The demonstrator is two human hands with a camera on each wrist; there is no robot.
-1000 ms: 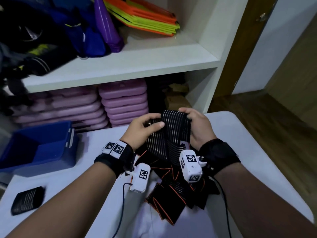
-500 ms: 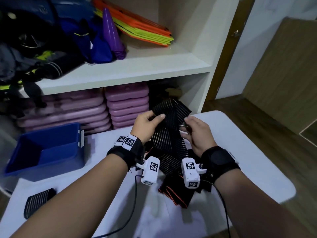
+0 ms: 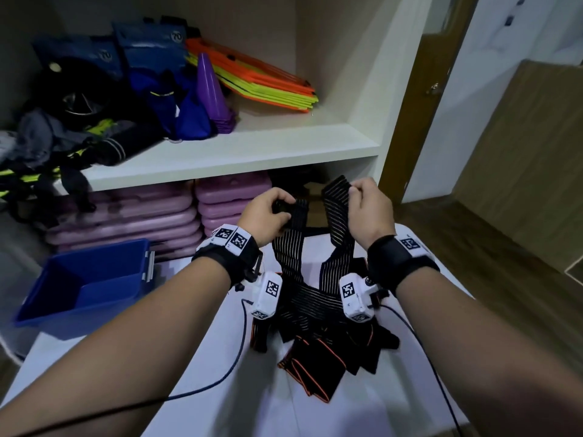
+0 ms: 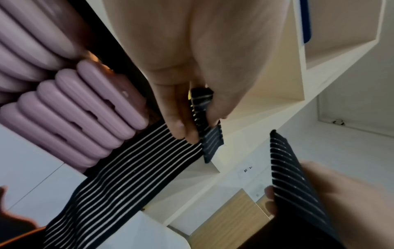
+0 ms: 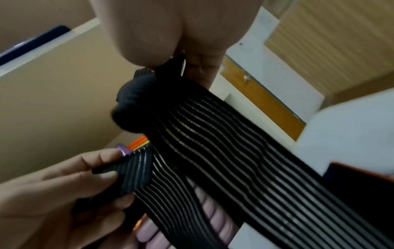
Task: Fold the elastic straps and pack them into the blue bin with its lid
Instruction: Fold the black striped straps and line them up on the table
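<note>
Left hand [image 3: 266, 212] and right hand [image 3: 369, 206] apart, each pinching an end of striped strap [image 3: 291, 247]; blue bin [image 3: 94, 279] at nine o'clock.

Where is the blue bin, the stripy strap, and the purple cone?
blue bin [image 3: 94, 305]: head view, on its front wall.
striped elastic strap [image 3: 288, 257]: head view, on the stretch hanging below the left hand.
purple cone [image 3: 209, 89]: head view, on its side, on the shelf.

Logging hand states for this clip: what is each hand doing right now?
Left hand: pinching one end of the striped elastic strap.
Right hand: gripping the strap's other end.
</note>
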